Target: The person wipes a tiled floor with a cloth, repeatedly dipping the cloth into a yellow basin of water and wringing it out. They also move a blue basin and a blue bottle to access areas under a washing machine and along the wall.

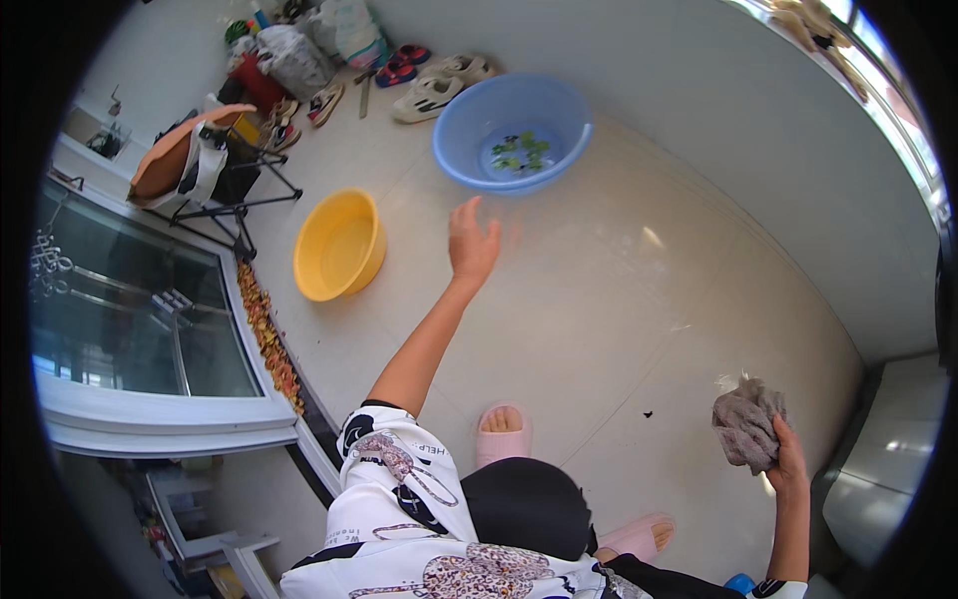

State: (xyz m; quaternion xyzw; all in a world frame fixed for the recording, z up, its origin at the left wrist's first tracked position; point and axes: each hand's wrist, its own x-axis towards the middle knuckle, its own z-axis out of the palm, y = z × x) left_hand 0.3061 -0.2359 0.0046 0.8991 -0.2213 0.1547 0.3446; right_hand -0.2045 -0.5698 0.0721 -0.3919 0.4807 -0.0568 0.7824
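Observation:
Stretched forward over the tiled floor, my left hand (473, 243) holds nothing and has its fingers apart. Just beyond its fingertips stands a blue plastic basin (456, 168), with some green leaves (524, 151) in its bottom. A yellow plastic basin (340, 247) sits to the left of that hand, apart from it. Out at the right, my right hand (788, 457) grips a crumpled grey-brown cloth (748, 423), held above the floor.
A folding chair (217, 161), a hammer (364, 91), shoes (428, 97) and bags (296, 60) stand at the far left. Dried reddish-brown pieces (269, 337) line the sliding door's sill. A small dark scrap (648, 414) lies on the floor. Walls bound the far and right sides.

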